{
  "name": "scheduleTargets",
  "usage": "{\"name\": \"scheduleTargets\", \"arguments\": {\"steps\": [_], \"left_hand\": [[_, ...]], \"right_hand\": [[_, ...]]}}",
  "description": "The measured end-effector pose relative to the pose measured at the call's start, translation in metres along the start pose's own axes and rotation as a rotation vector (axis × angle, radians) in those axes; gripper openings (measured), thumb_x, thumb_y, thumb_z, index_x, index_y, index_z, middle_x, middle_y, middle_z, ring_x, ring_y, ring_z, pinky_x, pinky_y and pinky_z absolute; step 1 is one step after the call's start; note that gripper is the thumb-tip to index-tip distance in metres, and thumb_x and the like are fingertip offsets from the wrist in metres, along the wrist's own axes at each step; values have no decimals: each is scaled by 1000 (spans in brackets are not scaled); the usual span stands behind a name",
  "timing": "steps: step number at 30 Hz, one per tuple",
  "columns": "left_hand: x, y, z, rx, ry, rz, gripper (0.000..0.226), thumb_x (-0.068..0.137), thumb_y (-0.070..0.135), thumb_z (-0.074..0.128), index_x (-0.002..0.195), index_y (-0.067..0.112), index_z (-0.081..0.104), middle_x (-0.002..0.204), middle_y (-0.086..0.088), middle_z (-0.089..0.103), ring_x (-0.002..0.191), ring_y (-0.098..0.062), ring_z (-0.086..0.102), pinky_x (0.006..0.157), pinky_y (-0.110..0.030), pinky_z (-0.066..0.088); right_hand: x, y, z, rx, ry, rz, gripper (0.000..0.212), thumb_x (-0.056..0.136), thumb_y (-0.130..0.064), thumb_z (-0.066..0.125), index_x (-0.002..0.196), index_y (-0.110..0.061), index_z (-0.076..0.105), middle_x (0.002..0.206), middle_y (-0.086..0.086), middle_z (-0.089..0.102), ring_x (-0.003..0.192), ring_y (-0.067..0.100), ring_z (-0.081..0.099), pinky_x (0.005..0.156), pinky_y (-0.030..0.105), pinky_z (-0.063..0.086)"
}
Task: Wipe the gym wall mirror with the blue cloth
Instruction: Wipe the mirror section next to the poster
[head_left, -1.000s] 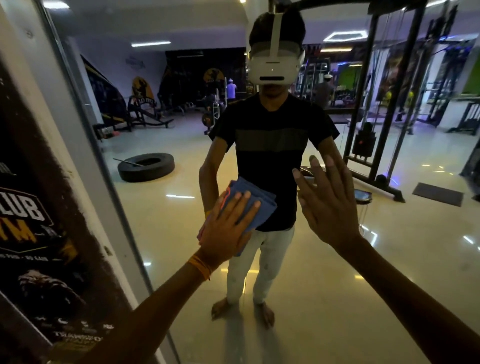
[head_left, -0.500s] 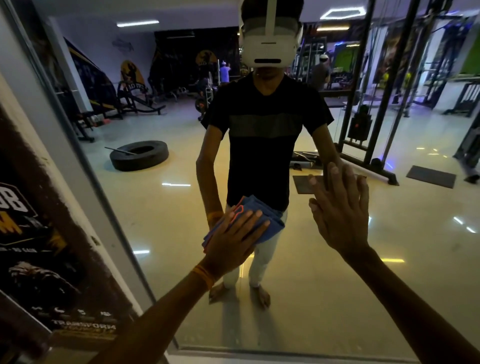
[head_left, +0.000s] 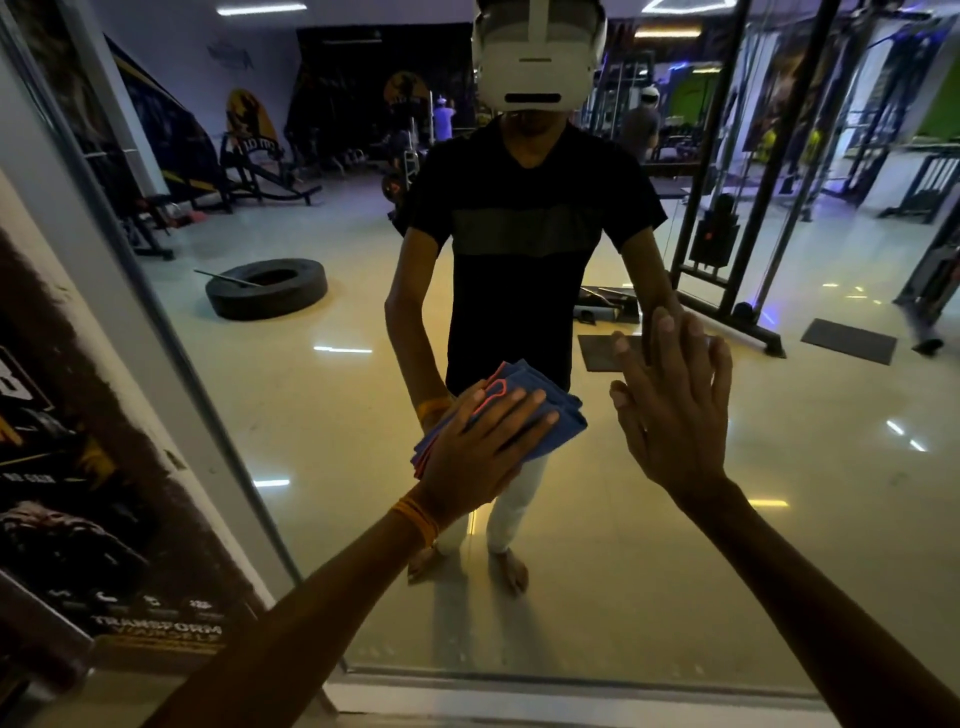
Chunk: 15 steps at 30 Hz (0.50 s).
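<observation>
The wall mirror (head_left: 779, 519) fills most of the view and reflects the gym floor and a person in a dark shirt. My left hand (head_left: 483, 452), with an orange band at the wrist, presses a folded blue cloth (head_left: 545, 410) with red stitching flat against the glass, fingers straight and spread. To the right, my right hand (head_left: 675, 415) lies flat on the mirror with straight fingers and holds nothing. The hand covers the lower part of the cloth.
A grey mirror frame (head_left: 171, 322) runs diagonally at the left, with a dark gym poster (head_left: 78, 493) beside it. The mirror's bottom edge (head_left: 571, 680) sits low in view. Reflected in the glass are a tyre (head_left: 267, 288) and a cable machine (head_left: 727, 234).
My left hand has slid the cloth downward over the glass, and my right hand has moved down with it. The view has tilted lower, bringing the mirror's bottom edge into sight.
</observation>
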<state>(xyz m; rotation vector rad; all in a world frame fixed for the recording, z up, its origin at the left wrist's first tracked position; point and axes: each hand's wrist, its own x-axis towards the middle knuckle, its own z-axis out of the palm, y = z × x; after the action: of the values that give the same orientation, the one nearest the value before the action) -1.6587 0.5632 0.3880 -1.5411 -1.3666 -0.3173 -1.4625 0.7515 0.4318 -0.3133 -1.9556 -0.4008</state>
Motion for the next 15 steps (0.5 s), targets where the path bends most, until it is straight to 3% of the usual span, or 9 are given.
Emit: {"name": "scheduleTargets", "arguments": {"steps": [4,8,11,13,15], "left_hand": [[0,-5,-7,-23,-1,-5,59,104,26,56,156,14,32,160,-11,34,149,-29,32,129,-48,8],[3,8,-20,-242,-22,-194,55,107,31,50,156,13,32,162,-10,33,156,-26,20,129,-46,9],[8,29,-35,-524,34,-426,52,112,39,34,160,20,24,168,-2,19,159,-17,6,128,-50,14],[8,38,-42,-673,60,-519,55,112,44,31,163,30,15,170,5,12,159,-17,8,128,-49,14],[6,45,-47,-778,70,-593,55,112,45,32,163,34,15,171,7,13,159,-19,11,128,-51,15]], "right_hand": [[4,-11,-8,103,54,68,51,103,-24,58,150,-11,43,166,14,20,156,38,17,120,68,20],[-12,-36,-16,304,62,142,47,104,-14,51,149,-6,42,160,25,34,151,44,27,118,67,27],[-36,-56,-23,362,26,263,48,101,-13,52,148,-8,43,158,23,38,150,38,31,122,52,29],[-48,-68,-28,370,-16,323,43,102,-16,51,144,-10,48,156,19,41,151,26,30,124,38,27],[-56,-76,-32,407,-81,361,38,102,-19,49,140,-11,53,152,15,47,148,22,36,121,34,31]]}}
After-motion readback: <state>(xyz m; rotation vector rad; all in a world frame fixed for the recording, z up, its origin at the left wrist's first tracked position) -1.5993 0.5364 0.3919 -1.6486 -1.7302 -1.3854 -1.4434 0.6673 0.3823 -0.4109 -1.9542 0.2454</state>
